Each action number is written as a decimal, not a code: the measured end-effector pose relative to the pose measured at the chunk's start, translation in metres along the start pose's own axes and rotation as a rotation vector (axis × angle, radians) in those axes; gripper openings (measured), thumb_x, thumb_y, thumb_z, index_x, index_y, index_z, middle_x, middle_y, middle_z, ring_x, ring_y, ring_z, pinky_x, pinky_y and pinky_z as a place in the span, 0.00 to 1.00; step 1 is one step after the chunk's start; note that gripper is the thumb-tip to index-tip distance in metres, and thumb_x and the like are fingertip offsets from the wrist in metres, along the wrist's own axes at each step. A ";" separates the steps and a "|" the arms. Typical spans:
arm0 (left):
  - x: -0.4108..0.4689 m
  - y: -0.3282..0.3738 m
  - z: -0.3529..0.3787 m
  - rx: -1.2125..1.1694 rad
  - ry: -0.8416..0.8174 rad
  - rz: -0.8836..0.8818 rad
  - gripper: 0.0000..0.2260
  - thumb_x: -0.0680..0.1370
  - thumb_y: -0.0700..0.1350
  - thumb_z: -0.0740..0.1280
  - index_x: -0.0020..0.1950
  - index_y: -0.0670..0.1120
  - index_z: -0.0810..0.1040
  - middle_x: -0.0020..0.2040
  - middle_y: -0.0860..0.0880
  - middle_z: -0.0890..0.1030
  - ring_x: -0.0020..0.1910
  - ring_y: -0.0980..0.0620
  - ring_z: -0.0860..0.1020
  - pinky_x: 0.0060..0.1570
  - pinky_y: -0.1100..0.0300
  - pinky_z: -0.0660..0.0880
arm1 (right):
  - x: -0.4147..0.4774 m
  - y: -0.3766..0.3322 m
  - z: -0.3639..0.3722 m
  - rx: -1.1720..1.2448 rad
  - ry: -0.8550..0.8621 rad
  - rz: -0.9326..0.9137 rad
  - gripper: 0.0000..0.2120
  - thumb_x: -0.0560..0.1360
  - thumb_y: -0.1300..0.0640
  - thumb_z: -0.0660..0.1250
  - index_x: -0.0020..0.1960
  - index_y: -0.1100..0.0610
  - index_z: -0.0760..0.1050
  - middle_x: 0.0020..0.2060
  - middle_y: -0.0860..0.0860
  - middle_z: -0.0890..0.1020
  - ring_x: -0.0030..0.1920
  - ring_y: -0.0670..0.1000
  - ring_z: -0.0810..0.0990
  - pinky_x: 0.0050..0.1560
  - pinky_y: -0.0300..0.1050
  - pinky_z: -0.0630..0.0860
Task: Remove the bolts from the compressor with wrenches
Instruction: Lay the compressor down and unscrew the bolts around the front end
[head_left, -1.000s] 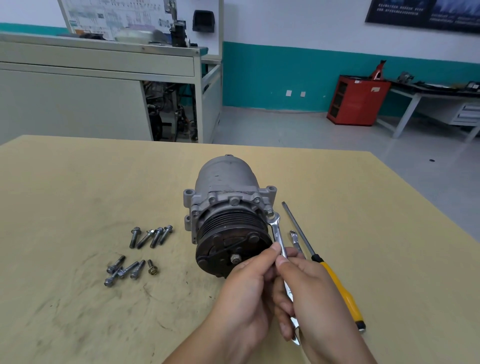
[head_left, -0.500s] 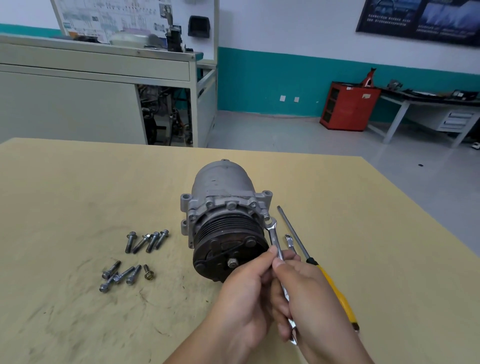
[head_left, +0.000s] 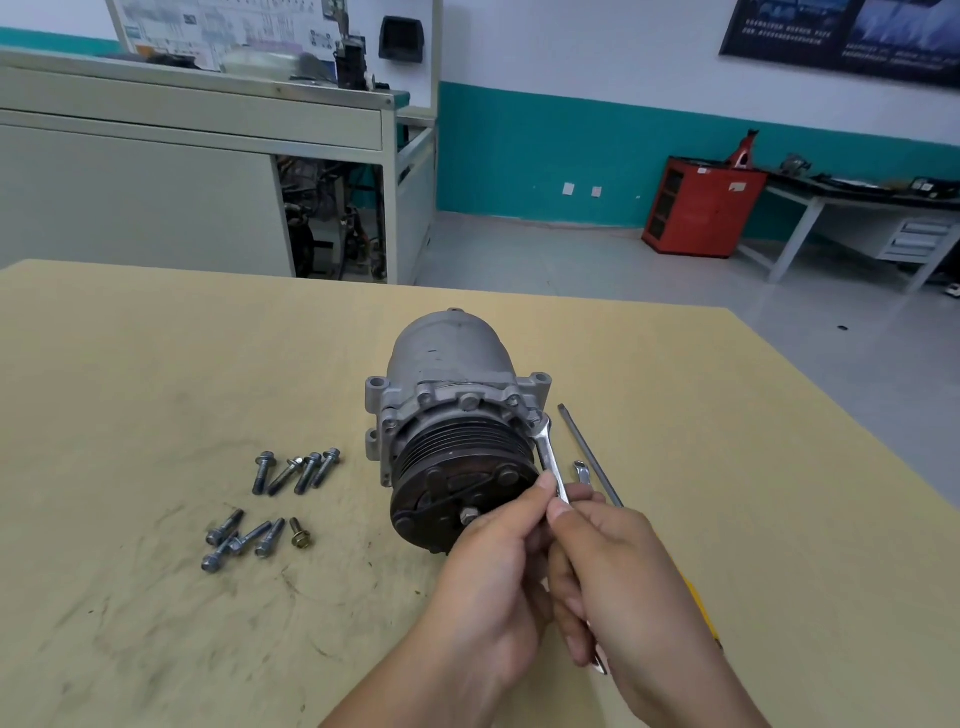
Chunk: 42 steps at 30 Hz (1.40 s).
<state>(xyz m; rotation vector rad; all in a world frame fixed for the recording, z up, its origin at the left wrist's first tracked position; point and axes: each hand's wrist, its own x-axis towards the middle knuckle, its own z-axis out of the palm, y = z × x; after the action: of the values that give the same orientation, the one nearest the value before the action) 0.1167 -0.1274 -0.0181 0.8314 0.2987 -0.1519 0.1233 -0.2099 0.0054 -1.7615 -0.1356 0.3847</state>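
— Where's the compressor (head_left: 452, 364)?
— Lying on the yellow table (head_left: 156, 364), its dark round end toward the person; loose bolts (head_left: 298, 470) lie in two clusters to its left.
— And the hands?
— Both are on one wrench (head_left: 549, 457). The left hand (head_left: 488, 587) pinches its shank and the right hand (head_left: 618, 571) curls round the handle. The wrench head sits at the flange's right edge (the bolt there is hard to make out).
— Anything nearby?
— A screwdriver (head_left: 589, 454) and a second wrench (head_left: 582, 470), just right.

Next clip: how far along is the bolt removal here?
Done: nine loose bolts lie on the table left of the compressor. In hand: left hand and right hand hold a wrench, its head seated on the flange's right side. Left: several flange bolts still show seated, as does the pulley's centre bolt.
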 end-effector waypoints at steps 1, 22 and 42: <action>-0.001 0.001 0.000 0.002 -0.002 -0.011 0.13 0.66 0.53 0.68 0.37 0.44 0.86 0.39 0.44 0.84 0.30 0.47 0.76 0.27 0.61 0.73 | 0.000 -0.001 -0.001 0.011 -0.006 0.009 0.30 0.81 0.59 0.53 0.20 0.55 0.62 0.13 0.50 0.62 0.13 0.50 0.61 0.19 0.33 0.56; 0.001 -0.006 0.000 0.017 0.043 -0.009 0.13 0.65 0.52 0.68 0.35 0.44 0.85 0.42 0.43 0.85 0.30 0.46 0.76 0.28 0.62 0.71 | 0.002 0.010 0.001 -0.038 0.035 0.015 0.28 0.81 0.58 0.54 0.21 0.56 0.63 0.14 0.50 0.64 0.14 0.49 0.62 0.22 0.37 0.58; -0.004 -0.008 0.000 -0.014 0.117 -0.052 0.21 0.67 0.51 0.71 0.51 0.35 0.81 0.46 0.39 0.79 0.44 0.45 0.75 0.44 0.55 0.70 | 0.004 0.007 0.003 -0.817 0.247 -0.142 0.10 0.82 0.53 0.48 0.50 0.51 0.68 0.47 0.51 0.79 0.46 0.52 0.77 0.37 0.43 0.65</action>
<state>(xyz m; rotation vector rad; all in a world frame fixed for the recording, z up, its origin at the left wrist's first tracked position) 0.1113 -0.1327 -0.0224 0.8208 0.4317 -0.1502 0.1253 -0.2077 -0.0022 -2.5670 -0.2638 -0.0148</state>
